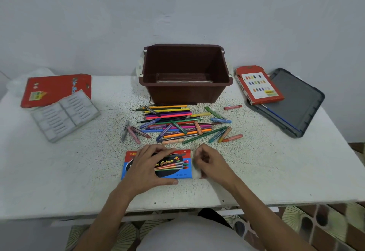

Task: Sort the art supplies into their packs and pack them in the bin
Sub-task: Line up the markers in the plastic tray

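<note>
A blue and red colour-pencil pack lies flat near the table's front edge. My left hand lies over its left half, fingers at the far edge and thumb at the near edge, holding it. My right hand has curled fingers at the pack's right end, on its whitish flap. Behind the pack lies a loose heap of coloured pencils, crayons and markers. The brown bin stands behind the heap, holding only a flat clear thing on its bottom.
At the back left lie a red pack and a grey slotted plastic tray. At the right a red crayon box rests on a dark grey lid. A lone red crayon lies near it.
</note>
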`<state>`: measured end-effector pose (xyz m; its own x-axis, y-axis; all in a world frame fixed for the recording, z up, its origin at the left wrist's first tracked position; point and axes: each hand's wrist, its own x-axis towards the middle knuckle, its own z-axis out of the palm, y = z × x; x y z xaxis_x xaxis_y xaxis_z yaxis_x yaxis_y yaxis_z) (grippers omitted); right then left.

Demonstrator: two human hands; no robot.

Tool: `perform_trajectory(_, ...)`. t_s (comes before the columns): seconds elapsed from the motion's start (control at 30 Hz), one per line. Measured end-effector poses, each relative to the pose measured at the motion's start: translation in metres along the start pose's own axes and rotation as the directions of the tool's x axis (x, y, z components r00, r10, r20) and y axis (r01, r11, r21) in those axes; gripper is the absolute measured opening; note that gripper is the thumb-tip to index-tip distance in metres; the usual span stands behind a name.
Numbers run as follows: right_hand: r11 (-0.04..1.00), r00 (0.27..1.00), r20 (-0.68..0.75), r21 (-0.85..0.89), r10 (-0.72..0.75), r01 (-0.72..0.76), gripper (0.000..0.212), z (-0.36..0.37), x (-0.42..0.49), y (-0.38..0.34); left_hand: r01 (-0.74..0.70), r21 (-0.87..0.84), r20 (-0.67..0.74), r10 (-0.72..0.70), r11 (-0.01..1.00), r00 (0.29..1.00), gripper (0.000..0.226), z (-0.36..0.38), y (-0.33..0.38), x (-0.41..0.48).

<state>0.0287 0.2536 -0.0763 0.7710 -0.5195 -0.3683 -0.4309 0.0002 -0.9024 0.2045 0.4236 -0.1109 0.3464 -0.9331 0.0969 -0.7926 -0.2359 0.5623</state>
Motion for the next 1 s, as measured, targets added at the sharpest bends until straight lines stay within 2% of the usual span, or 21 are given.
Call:
perform_trajectory(0.1, 0.99, 0.999, -0.01, 0.131, 0.043, -0.042, 0.012, -0.004, -0.003, 0.001, 0.05, -0.082, -0.044, -0.054, 0.995, 0.998, 0.091, -0.005, 0.003, 0.003)
perform_trajectory(0.17, 0.987, 0.999, -0.011, 0.157, 0.033, -0.031, 0.01, -0.003, -0.005, 0.001, 0.09, -0.12, -0.051, -0.097, 0.989, 0.994, 0.092, -0.008, 0.005, 0.005)
perform_trajectory(0.23, 0.984, 0.999, -0.019, 0.176, 0.028, -0.025, 0.01, -0.001, -0.009, 0.001, 0.088, -0.11, -0.047, -0.094, 0.99, 0.995, 0.092, -0.008, 0.006, 0.005)
perform_trajectory(0.33, 0.953, 0.994, -0.05, 0.293, 0.099, -0.08, 0.012, 0.001, -0.012, 0.001, 0.075, -0.074, -0.025, -0.077, 0.994, 0.997, 0.092, -0.005, 0.007, 0.003)
perform_trajectory(0.47, 0.911, 0.994, -0.043, 0.405, 0.105, -0.079, 0.024, 0.003, -0.017, -0.001, 0.058, -0.033, -0.028, -0.059, 0.998, 0.998, 0.093, -0.001, 0.004, 0.002)
perform_trajectory(0.57, 0.923, 0.993, -0.112, 0.384, 0.033, 0.013, 0.023, 0.009, -0.019, 0.002, 0.053, -0.026, -0.026, -0.054, 0.998, 0.998, 0.092, 0.0, 0.005, 0.003)
perform_trajectory(0.7, 0.96, 0.983, -0.165, 0.252, -0.082, 0.123, 0.024, 0.015, -0.023, 0.004, 0.057, -0.025, -0.025, -0.057, 0.998, 0.998, 0.093, 0.0, 0.006, 0.003)
perform_trajectory(1.0, 0.954, 0.98, -0.192, 0.278, -0.057, 0.11, 0.029, 0.02, -0.022, 0.007, 0.065, -0.007, -0.015, -0.065, 0.998, 0.998, 0.093, 0.001, 0.004, 0.003)
